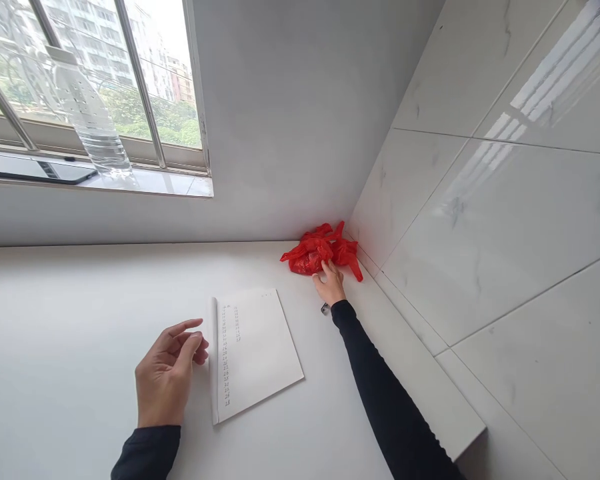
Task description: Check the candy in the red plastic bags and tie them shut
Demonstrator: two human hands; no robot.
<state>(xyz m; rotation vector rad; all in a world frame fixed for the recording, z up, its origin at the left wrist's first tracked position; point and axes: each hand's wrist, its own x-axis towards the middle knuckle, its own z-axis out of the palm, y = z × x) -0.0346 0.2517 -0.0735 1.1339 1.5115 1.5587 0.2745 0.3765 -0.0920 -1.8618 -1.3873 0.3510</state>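
Observation:
A red plastic bag [307, 260] lies crumpled in the far corner of the white table, its handles loose. My right hand [331, 285] reaches to its front edge, fingertips at the plastic and thumb held apart from the fingers; no firm grip shows. Under that wrist a small dark-and-clear object [325, 309] peeks out, mostly too small to make out. My left hand [167, 370] hovers left of a notebook [263, 360], index finger stretched and the other fingers loosely bent, with nothing visible in it. Handwritten numbers run down two columns on the notebook's white page.
The white table [80, 320] meets a grey wall behind and a marble-tiled wall [525, 220] on the right. On the windowsill stand a clear water bottle [93, 117] and, lying flat, a dark-screened tablet or phone [65, 173]. Metal bars cross the window.

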